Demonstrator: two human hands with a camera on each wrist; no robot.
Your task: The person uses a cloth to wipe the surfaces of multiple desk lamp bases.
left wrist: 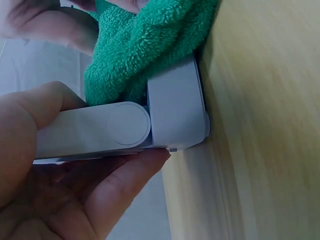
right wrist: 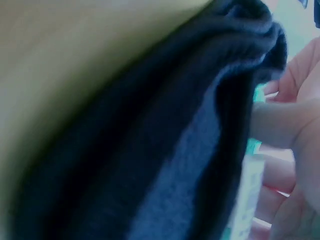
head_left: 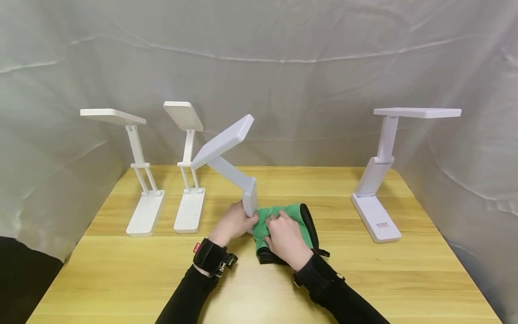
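Note:
In the head view my left hand [head_left: 232, 222] grips the lower arm of a white folding desk lamp [head_left: 229, 138], whose head tilts up. The left wrist view shows that hand's thumb and fingers on either side of the lamp arm [left wrist: 90, 131], close to the hinge above the lamp base [left wrist: 177, 107]. My right hand [head_left: 285, 236] holds a green terry cloth [head_left: 297, 213] with black edging, its fingers curled into the fabric. The cloth lies against the base and hides most of it. In the right wrist view the cloth's dark edge [right wrist: 165, 130] fills the middle, blurred.
Two more white desk lamps, one at the far left [head_left: 145, 213] and one [head_left: 189, 211] just right of it, stand unfolded. Another white lamp [head_left: 376, 218] stands at the right. All are on a wooden table [head_left: 121, 279] with a grey fabric backdrop [head_left: 283, 103] behind it.

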